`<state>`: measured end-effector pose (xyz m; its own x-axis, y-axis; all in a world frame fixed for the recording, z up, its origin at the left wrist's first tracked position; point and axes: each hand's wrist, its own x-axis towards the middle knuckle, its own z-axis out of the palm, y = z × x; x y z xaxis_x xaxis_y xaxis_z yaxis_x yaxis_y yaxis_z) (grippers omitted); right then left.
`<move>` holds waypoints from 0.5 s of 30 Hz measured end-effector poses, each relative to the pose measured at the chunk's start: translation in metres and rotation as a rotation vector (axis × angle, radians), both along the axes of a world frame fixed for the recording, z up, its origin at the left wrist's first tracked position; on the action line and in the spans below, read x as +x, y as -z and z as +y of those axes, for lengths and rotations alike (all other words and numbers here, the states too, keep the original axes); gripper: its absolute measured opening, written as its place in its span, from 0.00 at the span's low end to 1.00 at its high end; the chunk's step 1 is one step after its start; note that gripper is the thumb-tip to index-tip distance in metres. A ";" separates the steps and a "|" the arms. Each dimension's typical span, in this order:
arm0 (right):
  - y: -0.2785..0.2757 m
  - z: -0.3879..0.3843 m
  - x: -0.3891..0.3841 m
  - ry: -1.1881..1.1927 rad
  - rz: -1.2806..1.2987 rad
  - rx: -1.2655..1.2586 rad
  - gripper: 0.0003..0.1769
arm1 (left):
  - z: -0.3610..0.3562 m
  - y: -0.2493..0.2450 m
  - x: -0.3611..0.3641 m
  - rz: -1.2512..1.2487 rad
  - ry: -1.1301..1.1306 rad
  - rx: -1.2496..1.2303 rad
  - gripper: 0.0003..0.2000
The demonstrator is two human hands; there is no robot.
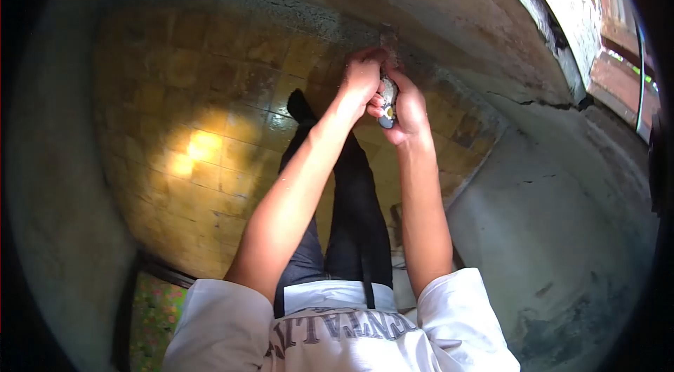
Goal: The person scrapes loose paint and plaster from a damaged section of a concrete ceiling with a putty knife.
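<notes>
Both my hands are together ahead of me, low against the foot of the wall. My right hand (pixel 411 106) is wrapped round the handle of a scraper (pixel 387 120), which has a dark, pale-speckled handle with a yellow spot near its end. From the left, my left hand (pixel 364 78) closes on the same tool, its fingers curled at the upper handle. The flat, brownish blade points away from me and overlaps the wall's base in this view. The fingers hide the middle of the scraper.
Yellow-brown tiles (pixel 232 77) cover the floor, wet and shiny in places, with a bright sun patch at left. A rough grey strip runs along the foot of the stained wall (pixel 449 14). Cracked grey plaster (pixel 562 182) is at right. My dark-trousered legs stand below my hands.
</notes>
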<state>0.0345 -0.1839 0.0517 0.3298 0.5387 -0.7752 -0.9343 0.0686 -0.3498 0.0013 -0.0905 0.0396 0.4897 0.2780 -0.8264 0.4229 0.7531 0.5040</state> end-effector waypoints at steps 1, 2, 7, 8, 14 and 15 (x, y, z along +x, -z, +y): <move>0.000 -0.004 0.000 0.015 0.002 0.027 0.13 | -0.003 -0.003 0.001 0.039 0.014 -0.013 0.12; -0.002 -0.010 0.000 0.029 0.019 0.075 0.12 | -0.009 -0.004 0.002 0.043 -0.010 -0.008 0.12; -0.012 -0.042 -0.004 0.100 0.075 0.062 0.13 | -0.033 -0.002 -0.009 -0.054 0.055 -0.130 0.14; -0.014 -0.049 -0.003 0.116 0.096 0.085 0.13 | -0.037 -0.001 -0.010 -0.078 0.047 -0.175 0.15; -0.008 -0.103 -0.024 0.182 0.139 0.244 0.19 | -0.077 -0.008 -0.029 -0.137 0.118 -0.385 0.13; -0.009 -0.112 -0.028 0.211 0.158 0.251 0.19 | -0.087 -0.010 -0.030 -0.117 0.114 -0.401 0.14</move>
<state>0.0060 -0.2954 0.0607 0.3405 0.6514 -0.6781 -0.9316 0.3311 -0.1498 -0.0289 -0.1774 0.0495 0.5952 -0.1151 -0.7953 0.4724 0.8507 0.2304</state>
